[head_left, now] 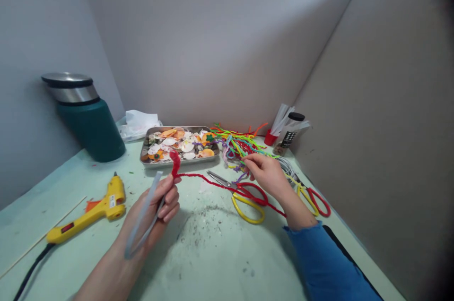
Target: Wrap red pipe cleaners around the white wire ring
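Observation:
My left hand (pixel 166 199) is closed around a clear, U-shaped plastic headband (pixel 142 225), whose bend hangs down over my wrist. Red fuzzy yarn covers the headband's upper end (pixel 175 163), above my fingers. From there a red yarn strand (pixel 198 176) runs right, across the handles of red-and-yellow scissors (pixel 250 202), and passes behind my right wrist. My right hand (pixel 264 173) is at the near edge of a heap of coloured yarn (pixel 241 142), thumb and forefinger pinched together. What lies between those fingertips is too small to make out.
A metal tray (pixel 177 164) of shells stands at the back. On the left are a yellow glue gun (pixel 92 211), a thin stick (pixel 46 235) and a teal bottle (pixel 94 126). A red cup (pixel 270 138) of clear sticks, a black-lidded jar (pixel 289 135) and other scissors (pixel 319 202) are right.

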Demonstrator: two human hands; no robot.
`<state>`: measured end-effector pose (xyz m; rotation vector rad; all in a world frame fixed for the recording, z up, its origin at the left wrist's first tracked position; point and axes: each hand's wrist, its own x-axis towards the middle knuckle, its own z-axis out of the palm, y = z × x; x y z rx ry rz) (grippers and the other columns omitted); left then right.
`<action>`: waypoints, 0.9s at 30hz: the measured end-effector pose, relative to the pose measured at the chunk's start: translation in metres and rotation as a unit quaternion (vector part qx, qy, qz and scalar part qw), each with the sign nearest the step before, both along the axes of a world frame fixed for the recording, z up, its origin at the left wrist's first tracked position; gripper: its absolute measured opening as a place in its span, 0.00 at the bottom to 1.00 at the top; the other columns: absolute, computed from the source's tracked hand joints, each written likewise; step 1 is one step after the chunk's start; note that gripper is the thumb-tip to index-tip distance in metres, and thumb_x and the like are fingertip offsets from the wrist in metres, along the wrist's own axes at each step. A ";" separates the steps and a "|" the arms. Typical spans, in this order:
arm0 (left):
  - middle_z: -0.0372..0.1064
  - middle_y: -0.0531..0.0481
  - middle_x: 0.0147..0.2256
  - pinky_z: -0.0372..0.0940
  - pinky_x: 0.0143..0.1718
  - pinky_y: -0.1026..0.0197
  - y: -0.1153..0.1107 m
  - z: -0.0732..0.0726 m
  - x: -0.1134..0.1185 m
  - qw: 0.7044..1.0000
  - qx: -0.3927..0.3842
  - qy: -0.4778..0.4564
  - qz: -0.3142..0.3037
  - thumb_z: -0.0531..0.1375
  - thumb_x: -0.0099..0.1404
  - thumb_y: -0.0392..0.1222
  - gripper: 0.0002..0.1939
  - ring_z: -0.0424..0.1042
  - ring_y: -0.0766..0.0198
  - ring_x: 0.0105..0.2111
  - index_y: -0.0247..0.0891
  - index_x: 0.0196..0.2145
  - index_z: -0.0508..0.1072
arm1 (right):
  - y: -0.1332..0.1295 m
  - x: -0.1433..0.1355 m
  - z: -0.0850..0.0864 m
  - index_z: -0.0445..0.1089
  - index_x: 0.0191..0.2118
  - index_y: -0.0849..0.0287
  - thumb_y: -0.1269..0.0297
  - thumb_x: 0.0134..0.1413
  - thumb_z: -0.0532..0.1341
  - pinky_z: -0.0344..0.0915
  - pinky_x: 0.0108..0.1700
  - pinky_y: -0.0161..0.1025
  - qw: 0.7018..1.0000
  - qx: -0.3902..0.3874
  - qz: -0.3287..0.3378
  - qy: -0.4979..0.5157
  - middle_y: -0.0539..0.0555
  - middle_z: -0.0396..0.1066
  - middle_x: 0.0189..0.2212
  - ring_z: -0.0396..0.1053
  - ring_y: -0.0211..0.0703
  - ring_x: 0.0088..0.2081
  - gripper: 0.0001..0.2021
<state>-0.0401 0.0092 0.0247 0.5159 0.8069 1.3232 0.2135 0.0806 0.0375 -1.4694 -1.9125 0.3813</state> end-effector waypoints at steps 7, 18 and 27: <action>0.51 0.61 0.17 0.47 0.12 0.73 -0.001 0.000 -0.002 0.999 0.023 -0.022 0.001 0.60 0.60 0.39 0.06 0.45 0.79 0.13 0.34 0.28 0.69 | 0.008 0.006 -0.012 0.73 0.31 0.59 0.64 0.53 0.53 0.60 0.26 0.33 0.993 -0.095 0.066 0.027 0.51 0.73 0.24 0.68 0.39 0.24 0.11; 0.53 0.60 0.17 0.45 0.12 0.72 -0.001 -0.008 0.003 0.998 0.016 0.003 -0.057 0.59 0.61 0.42 0.08 0.43 0.79 0.13 0.33 0.29 0.68 | 0.005 -0.018 -0.040 0.75 0.32 0.55 0.66 0.51 0.58 0.59 0.34 0.35 0.980 -0.030 0.046 -0.192 0.53 0.75 0.34 0.70 0.43 0.36 0.08; 0.53 0.60 0.15 0.43 0.13 0.71 -0.001 -0.012 0.005 0.993 0.010 0.080 -0.083 0.59 0.60 0.47 0.16 0.45 0.78 0.12 0.35 0.21 0.61 | 0.004 -0.031 -0.057 0.74 0.29 0.59 0.67 0.54 0.56 0.57 0.34 0.34 0.976 -0.016 0.011 -0.216 0.55 0.74 0.31 0.69 0.41 0.35 0.10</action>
